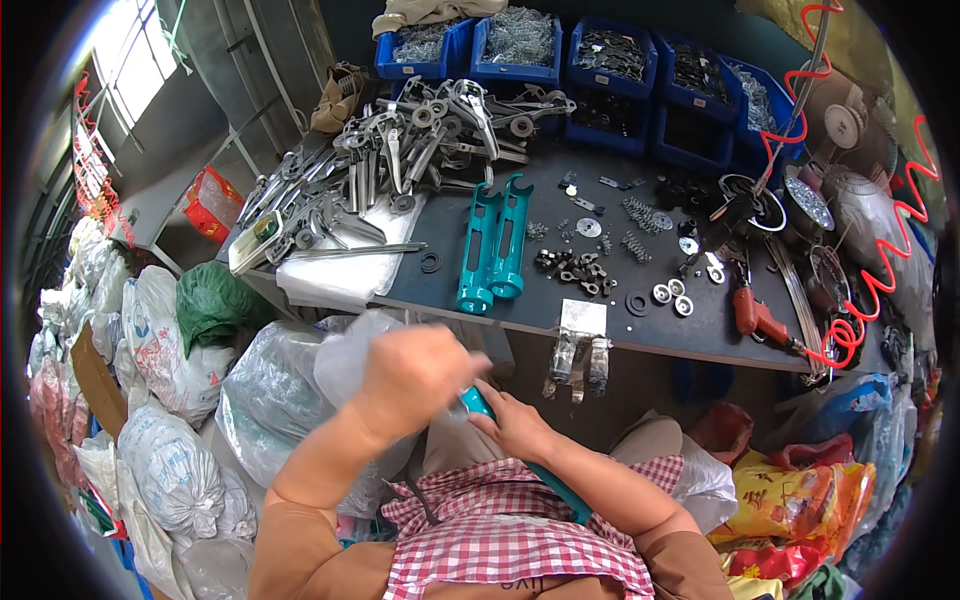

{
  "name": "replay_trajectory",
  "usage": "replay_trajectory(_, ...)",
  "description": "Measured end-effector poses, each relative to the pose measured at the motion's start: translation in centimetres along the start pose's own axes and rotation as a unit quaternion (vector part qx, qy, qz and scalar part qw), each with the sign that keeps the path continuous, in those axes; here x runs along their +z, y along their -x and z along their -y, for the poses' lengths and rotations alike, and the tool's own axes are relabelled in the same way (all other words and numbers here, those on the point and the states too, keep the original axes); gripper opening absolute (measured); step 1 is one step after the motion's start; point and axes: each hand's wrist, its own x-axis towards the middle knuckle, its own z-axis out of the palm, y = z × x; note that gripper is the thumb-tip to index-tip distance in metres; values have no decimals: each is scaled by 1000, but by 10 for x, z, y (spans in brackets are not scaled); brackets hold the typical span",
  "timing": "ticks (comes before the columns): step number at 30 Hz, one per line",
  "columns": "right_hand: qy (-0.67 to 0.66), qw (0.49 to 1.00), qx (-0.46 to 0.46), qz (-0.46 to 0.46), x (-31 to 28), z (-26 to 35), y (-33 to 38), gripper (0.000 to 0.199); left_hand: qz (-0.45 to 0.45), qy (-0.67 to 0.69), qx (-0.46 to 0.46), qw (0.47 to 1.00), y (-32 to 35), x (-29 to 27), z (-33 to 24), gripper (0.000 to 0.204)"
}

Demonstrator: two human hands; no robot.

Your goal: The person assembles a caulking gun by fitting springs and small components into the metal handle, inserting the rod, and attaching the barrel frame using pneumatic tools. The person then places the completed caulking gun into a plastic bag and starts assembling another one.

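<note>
My right hand (515, 420) is closed around a teal tube-shaped part (475, 402) held over my lap; its other end (562, 492) shows below my right forearm. Just above its upper end is my left hand (420, 372), smeared by motion but curled like a fist; whatever is in it cannot be made out. Two more teal open-sided tubes (508, 240) lie side by side on the dark table (450, 330) ahead. Fixed at the table's front edge, to the right of my hands, is a worn metal fixture (580, 345).
A heap of grey metal levers (420, 140) covers the table's left. Springs (640, 212), small dark metal pieces (575, 270) and white rings (672, 295) lie to the right, near a red air tool (755, 315) on a coiled hose. Blue bins (612, 60) line the back. Plastic bags (175, 460) crowd the left.
</note>
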Motion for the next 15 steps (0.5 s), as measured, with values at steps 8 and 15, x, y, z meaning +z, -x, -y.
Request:
replay_trajectory(8, -152, 985, -16, -82, -6, -24, -10, 61, -29, -53, 31, 998, 6, -2, -34, 26)
replay_trajectory(15, -505, 858, -90, 16, -15, -44, -14, 49, 122, 49, 127, 983, 40, 54, -80, 27)
